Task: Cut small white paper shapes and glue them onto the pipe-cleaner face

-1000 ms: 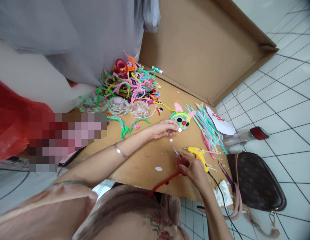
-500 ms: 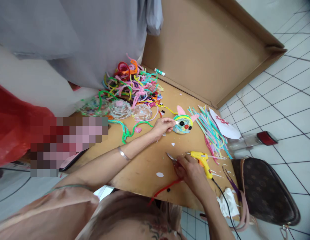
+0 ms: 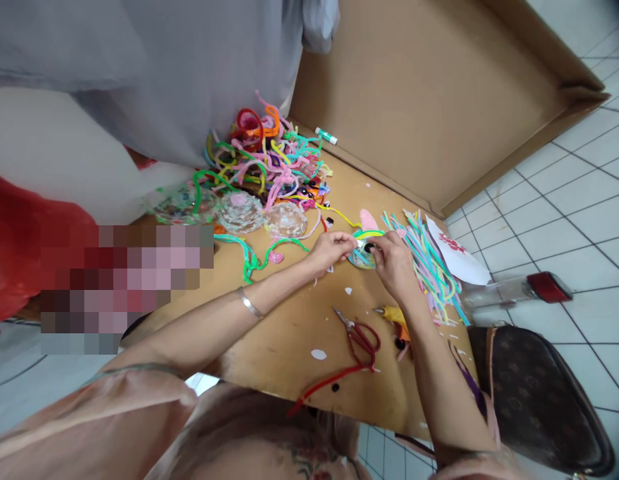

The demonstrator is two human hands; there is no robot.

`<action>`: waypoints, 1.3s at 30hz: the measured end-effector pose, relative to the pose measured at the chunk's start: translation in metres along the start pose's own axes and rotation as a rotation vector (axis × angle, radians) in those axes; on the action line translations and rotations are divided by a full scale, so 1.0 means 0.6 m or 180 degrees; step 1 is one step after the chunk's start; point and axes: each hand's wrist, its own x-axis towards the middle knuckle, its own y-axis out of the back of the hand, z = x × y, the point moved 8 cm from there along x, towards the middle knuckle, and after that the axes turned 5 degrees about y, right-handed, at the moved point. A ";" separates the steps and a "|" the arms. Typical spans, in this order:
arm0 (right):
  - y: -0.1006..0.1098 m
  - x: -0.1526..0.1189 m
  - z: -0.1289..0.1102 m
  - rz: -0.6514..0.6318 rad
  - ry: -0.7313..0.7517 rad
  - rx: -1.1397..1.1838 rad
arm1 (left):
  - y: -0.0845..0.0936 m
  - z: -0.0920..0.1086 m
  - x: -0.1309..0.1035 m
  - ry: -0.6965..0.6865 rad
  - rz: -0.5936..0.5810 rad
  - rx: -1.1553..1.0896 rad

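Face disc (image 3: 362, 260), one, between two hands (image 3: 334, 249) (image 3: 395, 261)

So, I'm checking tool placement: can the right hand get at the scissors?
Probably yes: the scissors lie uncovered on the table, closer in than the right hand; the glue gun sits beside, not over, them.

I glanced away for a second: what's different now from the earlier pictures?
The right hand let go of the scissors, now lying on the table, and moved forward to the disc. The left hand stayed beside it with the white scrap; the glue gun stayed put.
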 end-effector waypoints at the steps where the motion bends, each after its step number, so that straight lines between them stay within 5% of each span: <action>1: -0.002 0.001 0.002 -0.0028 0.0011 -0.0010 | -0.002 -0.001 0.001 0.0008 -0.0005 0.0000; 39: -0.003 0.009 0.021 0.0060 -0.0123 0.0289 | -0.021 0.003 -0.001 -0.0074 0.0140 0.0011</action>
